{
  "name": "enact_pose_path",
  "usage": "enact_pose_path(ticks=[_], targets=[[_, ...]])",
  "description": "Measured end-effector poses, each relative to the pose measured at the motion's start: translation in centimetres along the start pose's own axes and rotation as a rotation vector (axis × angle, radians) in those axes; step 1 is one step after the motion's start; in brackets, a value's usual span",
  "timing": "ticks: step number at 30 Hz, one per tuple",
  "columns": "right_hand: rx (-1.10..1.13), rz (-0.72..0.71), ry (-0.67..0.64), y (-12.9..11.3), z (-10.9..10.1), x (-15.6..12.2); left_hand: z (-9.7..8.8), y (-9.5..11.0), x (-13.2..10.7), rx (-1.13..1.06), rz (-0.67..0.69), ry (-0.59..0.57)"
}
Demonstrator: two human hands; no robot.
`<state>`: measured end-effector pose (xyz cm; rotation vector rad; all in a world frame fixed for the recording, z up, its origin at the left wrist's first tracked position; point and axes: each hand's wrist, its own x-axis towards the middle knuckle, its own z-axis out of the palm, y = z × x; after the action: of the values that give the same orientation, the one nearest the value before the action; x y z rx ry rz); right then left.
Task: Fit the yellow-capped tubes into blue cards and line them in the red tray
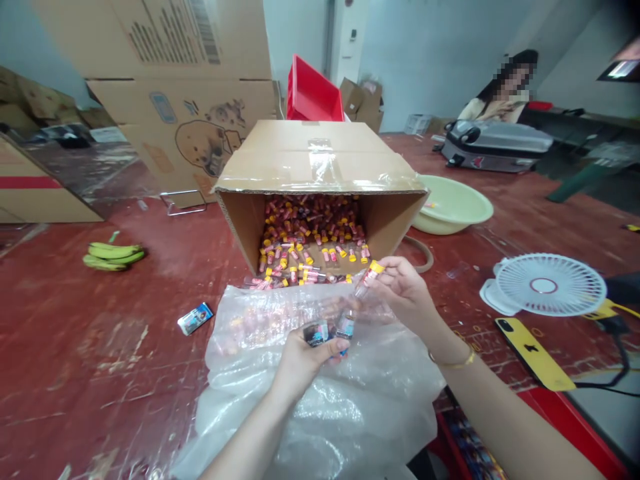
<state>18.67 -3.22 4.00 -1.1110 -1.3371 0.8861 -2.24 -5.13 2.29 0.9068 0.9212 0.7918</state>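
Between the fingers of my right hand (404,291) is a small clear tube with a yellow cap (369,279) and a pink label, tilted upward. My left hand (303,360) grips a second clear tube (345,325) and a dark printed piece (316,333) whose kind I cannot make out. Both hands are above a translucent plastic sheet (305,407). Behind them a cardboard box (320,155) lies on its side, its open end toward me. Many yellow-capped tubes (310,230) are heaped inside, and some spill onto the front edge and under the plastic.
On the red surface at left lie bananas (113,256) and a small blue packet (195,319). A green basin (453,203), white fan (544,285) and yellow phone (535,353) with a cable are at right. A person (500,100) sits behind a grey suitcase (495,143).
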Motion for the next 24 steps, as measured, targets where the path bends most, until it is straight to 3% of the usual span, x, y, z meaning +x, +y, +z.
enact_pose_path(ticks=[4,6,13,17,19,24], targets=[[-0.156,-0.23,-0.046,-2.2,0.1,-1.9,0.4,0.1,0.2,0.026,0.029,-0.019],[-0.199,-0.26,-0.087,-2.7,0.3,-1.9,0.5,0.1,0.2,0.029,0.027,-0.013],[0.15,0.123,-0.22,-2.5,1.5,-1.9,1.3,0.7,-0.6,-0.09,-0.088,-0.08],[0.069,0.069,-0.287,-1.6,2.8,-4.4,2.2,1.2,-0.6,-0.257,-0.141,-0.062],[-0.027,0.033,-0.263,-1.2,3.6,-5.6,2.6,1.4,-0.4,-0.295,-0.155,-0.063],[-0.14,-0.068,-0.03,-0.7,5.3,-6.9,3.3,1.4,0.0,-0.322,-0.167,-0.072]])
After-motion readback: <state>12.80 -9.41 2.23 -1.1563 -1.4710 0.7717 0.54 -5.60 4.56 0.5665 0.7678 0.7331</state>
